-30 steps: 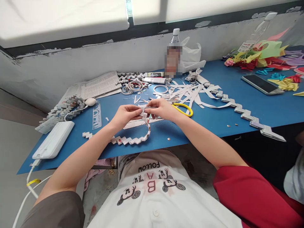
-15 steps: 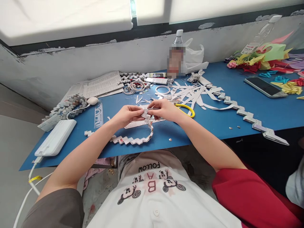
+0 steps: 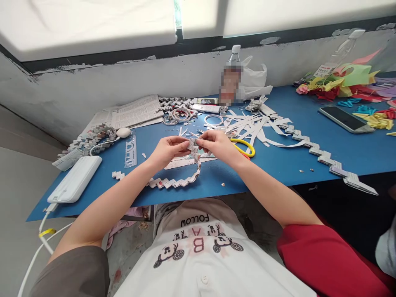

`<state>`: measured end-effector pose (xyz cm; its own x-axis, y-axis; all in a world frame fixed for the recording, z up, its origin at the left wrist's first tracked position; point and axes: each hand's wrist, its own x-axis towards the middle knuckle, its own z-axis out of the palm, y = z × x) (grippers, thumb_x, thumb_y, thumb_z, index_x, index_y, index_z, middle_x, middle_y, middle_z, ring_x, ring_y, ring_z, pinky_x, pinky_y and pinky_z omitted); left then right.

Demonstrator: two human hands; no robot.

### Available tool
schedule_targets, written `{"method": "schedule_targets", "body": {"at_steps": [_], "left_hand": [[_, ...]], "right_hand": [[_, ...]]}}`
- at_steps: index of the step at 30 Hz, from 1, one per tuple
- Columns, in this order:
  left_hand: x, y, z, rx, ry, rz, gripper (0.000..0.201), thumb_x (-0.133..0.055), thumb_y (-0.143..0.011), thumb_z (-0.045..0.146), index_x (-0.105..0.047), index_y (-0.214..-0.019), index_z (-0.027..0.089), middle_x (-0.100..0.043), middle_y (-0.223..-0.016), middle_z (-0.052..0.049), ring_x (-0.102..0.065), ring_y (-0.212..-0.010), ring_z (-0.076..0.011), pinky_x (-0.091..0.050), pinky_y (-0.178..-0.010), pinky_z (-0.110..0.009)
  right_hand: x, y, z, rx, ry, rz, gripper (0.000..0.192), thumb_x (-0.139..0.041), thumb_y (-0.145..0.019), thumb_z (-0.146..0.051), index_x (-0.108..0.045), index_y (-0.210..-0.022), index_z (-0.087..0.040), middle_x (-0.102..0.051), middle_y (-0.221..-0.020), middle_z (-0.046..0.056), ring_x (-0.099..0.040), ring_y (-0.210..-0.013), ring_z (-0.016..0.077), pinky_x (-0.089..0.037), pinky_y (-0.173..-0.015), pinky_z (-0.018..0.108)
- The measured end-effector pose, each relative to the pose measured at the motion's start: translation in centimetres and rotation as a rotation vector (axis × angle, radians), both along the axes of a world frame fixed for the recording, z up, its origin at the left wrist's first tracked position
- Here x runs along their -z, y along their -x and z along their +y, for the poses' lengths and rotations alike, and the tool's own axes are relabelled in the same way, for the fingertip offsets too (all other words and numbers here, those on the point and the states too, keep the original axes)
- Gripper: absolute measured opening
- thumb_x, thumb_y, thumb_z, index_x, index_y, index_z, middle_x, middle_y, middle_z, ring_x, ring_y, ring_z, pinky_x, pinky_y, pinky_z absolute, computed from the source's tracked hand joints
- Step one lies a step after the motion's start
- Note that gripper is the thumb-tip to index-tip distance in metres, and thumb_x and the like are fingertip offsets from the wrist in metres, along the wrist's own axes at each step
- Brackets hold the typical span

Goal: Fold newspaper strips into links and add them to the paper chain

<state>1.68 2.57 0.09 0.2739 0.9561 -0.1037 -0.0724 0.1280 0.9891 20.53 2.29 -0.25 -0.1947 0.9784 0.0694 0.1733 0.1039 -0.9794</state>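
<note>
A folded-paper zigzag chain (image 3: 173,182) curves over the blue table, and its upper end is raised between my two hands. My left hand (image 3: 172,149) pinches that end from the left, thumb on top. From the right, my right hand (image 3: 214,143) pinches the same end with thumb and forefinger. Under my hands lies a flat printed sheet (image 3: 176,163). Beside my right hand are scissors with a yellow handle (image 3: 249,147), their blades partly hidden. Loose white paper strips (image 3: 247,126) are heaped behind them.
A white power bank (image 3: 75,179) with a cable and a clear ruler (image 3: 130,150) are on the left. Tape rolls (image 3: 213,120), newspapers (image 3: 136,111) and a bottle (image 3: 231,78) stand behind. Rightward are another paper chain (image 3: 320,154), a phone (image 3: 345,119) and coloured paper (image 3: 343,80).
The chain's held end has turned so a flatter printed face shows between my fingers. My right hand's fingers have shifted slightly on it. The view has tilted a little.
</note>
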Motion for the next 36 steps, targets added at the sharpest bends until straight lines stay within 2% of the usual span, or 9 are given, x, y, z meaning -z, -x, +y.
{"method": "schedule_targets", "body": {"at_steps": [4, 9, 15, 25, 31, 36], "left_hand": [[0.1, 0.1, -0.1, -0.018, -0.045, 0.076, 0.037, -0.088, -0.055, 0.036, -0.072, -0.080, 0.014, -0.073, -0.073, -0.002, -0.070, -0.068, -0.0146, -0.059, -0.083, -0.034], [-0.3, 0.1, -0.4, -0.027, -0.114, 0.182, 0.039, -0.087, -0.055, 0.041, -0.074, -0.081, 0.014, -0.074, -0.076, -0.005, -0.071, -0.074, -0.0195, -0.060, -0.082, -0.036], [-0.5, 0.1, -0.5, -0.029, -0.128, 0.204, 0.043, -0.087, -0.053, 0.044, -0.075, -0.082, 0.014, -0.075, -0.079, -0.006, -0.071, -0.077, -0.0219, -0.060, -0.082, -0.037], [-0.3, -0.1, -0.8, -0.058, -0.155, 0.193, 0.040, -0.085, -0.057, 0.042, -0.075, -0.083, 0.014, -0.075, -0.078, -0.006, -0.071, -0.078, -0.0210, -0.059, -0.084, -0.037], [-0.6, -0.1, -0.8, -0.078, -0.116, 0.149, 0.042, -0.087, -0.053, 0.043, -0.071, -0.079, 0.014, -0.074, -0.076, -0.005, -0.071, -0.077, -0.0209, -0.059, -0.085, -0.037], [-0.7, 0.1, -0.7, -0.025, -0.092, 0.196, 0.042, -0.087, -0.053, 0.044, -0.069, -0.077, 0.014, -0.073, -0.072, -0.004, -0.071, -0.076, -0.0207, -0.059, -0.084, -0.038]], "right_hand": [[-0.1, 0.2, 0.0, -0.059, 0.063, 0.025, 0.013, -0.069, -0.077, -0.026, -0.064, -0.075, -0.014, -0.066, -0.063, 0.002, -0.055, -0.053, 0.0091, -0.045, -0.050, 0.020], [-1.0, -0.6, 0.0, -0.163, 0.186, -0.034, 0.026, -0.068, -0.080, -0.036, -0.070, -0.071, -0.012, -0.069, -0.066, 0.006, -0.057, -0.053, 0.0104, -0.048, -0.051, 0.022], [-1.1, -1.7, 0.1, -0.269, 0.113, -0.069, 0.027, -0.072, -0.075, -0.041, -0.074, -0.076, -0.014, -0.070, -0.070, 0.005, -0.058, -0.061, 0.0116, -0.048, -0.059, 0.023], [-0.4, -0.7, 0.0, -0.167, 0.021, -0.051, 0.017, -0.072, -0.074, -0.030, -0.073, -0.074, -0.013, -0.071, -0.067, 0.005, -0.063, -0.059, 0.0125, -0.052, -0.057, 0.022], [-0.1, 0.3, -0.6, -0.014, -0.065, -0.009, 0.017, -0.068, -0.075, -0.030, -0.070, -0.073, -0.013, -0.068, -0.063, 0.003, -0.062, -0.055, 0.0125, -0.050, -0.052, 0.022], [-0.1, 0.0, -0.4, -0.066, -0.093, -0.086, 0.016, -0.070, -0.072, -0.030, -0.069, -0.071, -0.014, -0.067, -0.061, 0.002, -0.061, -0.055, 0.0129, -0.048, -0.052, 0.022]]}}
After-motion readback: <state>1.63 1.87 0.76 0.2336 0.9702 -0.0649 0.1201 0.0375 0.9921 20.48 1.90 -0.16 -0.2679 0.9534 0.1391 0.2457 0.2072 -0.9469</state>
